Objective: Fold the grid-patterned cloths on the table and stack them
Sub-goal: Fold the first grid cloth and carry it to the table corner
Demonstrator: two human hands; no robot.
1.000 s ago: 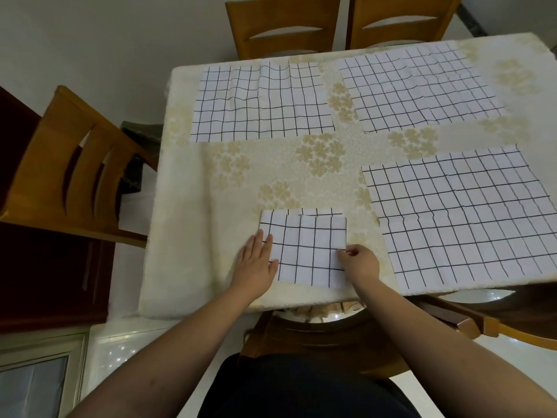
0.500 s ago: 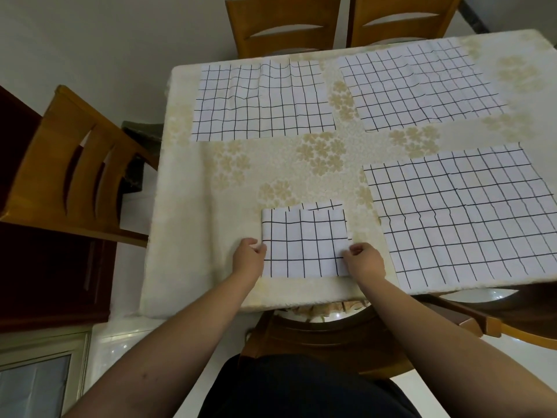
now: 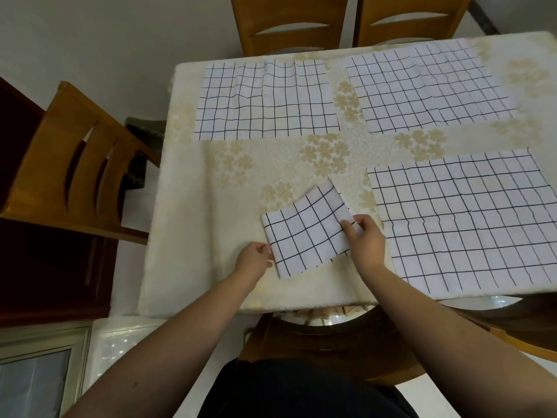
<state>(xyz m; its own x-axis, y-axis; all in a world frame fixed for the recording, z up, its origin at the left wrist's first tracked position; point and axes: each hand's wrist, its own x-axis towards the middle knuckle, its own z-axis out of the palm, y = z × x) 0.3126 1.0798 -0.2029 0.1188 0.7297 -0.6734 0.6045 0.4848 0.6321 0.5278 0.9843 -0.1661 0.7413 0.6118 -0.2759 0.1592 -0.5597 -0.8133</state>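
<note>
A small folded white cloth with a black grid (image 3: 304, 229) is near the table's front edge, tilted with its right side raised. My left hand (image 3: 254, 257) pinches its lower left edge. My right hand (image 3: 363, 236) pinches its right edge. Three unfolded grid cloths lie flat: one at the far left (image 3: 265, 101), one at the far right (image 3: 428, 86), and one at the near right (image 3: 464, 218).
The table (image 3: 193, 236) has a cream cloth with tan flower prints. Wooden chairs stand on the left (image 3: 75, 164) and at the far side (image 3: 289, 22), (image 3: 410, 16). Another chair (image 3: 331, 336) is below the front edge.
Both hands went from pressing the folded cloth flat to pinching its side edges. The cloth has been turned counter-clockwise and its right side has lifted off the table.
</note>
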